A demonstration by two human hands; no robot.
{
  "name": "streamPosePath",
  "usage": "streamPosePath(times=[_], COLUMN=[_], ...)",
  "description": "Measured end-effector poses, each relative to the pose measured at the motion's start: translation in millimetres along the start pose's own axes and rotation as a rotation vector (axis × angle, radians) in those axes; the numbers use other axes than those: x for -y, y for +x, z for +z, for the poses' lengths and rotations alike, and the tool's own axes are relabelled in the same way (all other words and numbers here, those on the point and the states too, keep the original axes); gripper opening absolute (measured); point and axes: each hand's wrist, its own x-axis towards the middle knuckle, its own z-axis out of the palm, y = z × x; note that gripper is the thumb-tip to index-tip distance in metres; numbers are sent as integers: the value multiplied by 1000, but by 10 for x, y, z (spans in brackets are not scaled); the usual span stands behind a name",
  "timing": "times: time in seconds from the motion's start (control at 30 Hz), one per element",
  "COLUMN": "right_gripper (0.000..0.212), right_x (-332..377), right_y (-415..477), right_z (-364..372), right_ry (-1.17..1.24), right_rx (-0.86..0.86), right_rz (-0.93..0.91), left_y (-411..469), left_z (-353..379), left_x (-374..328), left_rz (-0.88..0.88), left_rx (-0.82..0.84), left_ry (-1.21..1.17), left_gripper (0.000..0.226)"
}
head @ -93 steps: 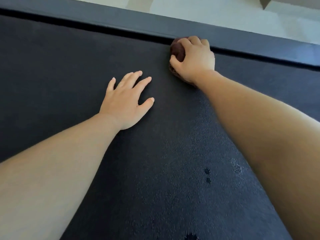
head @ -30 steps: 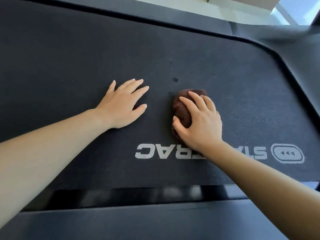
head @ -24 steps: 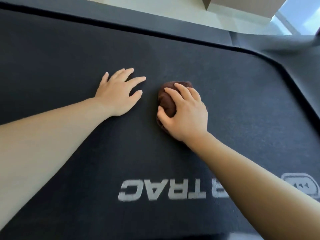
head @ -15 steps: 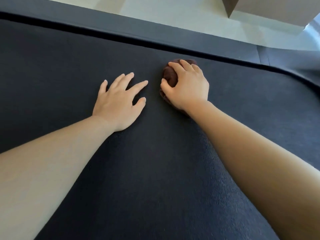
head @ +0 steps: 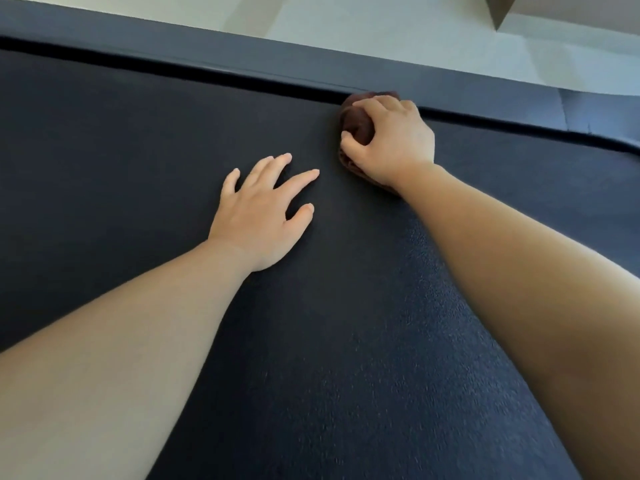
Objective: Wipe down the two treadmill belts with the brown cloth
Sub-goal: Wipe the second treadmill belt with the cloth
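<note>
A dark textured treadmill belt fills most of the view. My right hand grips a bunched brown cloth and presses it on the belt at its far edge, right against the side rail. Most of the cloth is hidden under the fingers and palm. My left hand rests flat on the belt with fingers spread, a little nearer to me and to the left of the cloth, holding nothing.
A dark side rail runs along the belt's far edge, with a narrow black gap between them. Beyond it lies pale floor. A brown box corner shows at the top right.
My right hand has pushed the cloth away from me across the belt, from near the printed logo to the far edge by the rail. My left hand has stayed flat on the belt.
</note>
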Motion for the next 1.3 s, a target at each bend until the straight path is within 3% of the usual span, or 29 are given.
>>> streamPosePath(times=[0.33,0.53,0.7,0.83,0.97,1.03,1.3], right_gripper=[55,53,57,53,50,50,55], right_x=[-54,332,624,485,559,631,707], right_y=[-1340,-2583,-3517,-3595,-3283,-3260,-4007], right_z=[-444,-751,-964,-1078,-978,-926,-1140], right_ry=[-99,-81,-42,-10,-55,-88,-20], right_rx=[-15,-32,28,6,-44,-44,7], right_rz=[195,250,77,-3,260,297,81], left_y=[-126,-898,-1484,-1673,-1701,-1701,-1731], left_z=[-8,0,-11,-15,-29,-33,-4], left_x=[-50,-245,-442,-423,-426,-434,-514], left_rz=[41,117,250,325,317,314,303], left_rx=[-43,77,78,86,61,56,76], left_ry=[-20,5,30,29,-1,0,-24], left_gripper=[48,59,65,65,62,62,65])
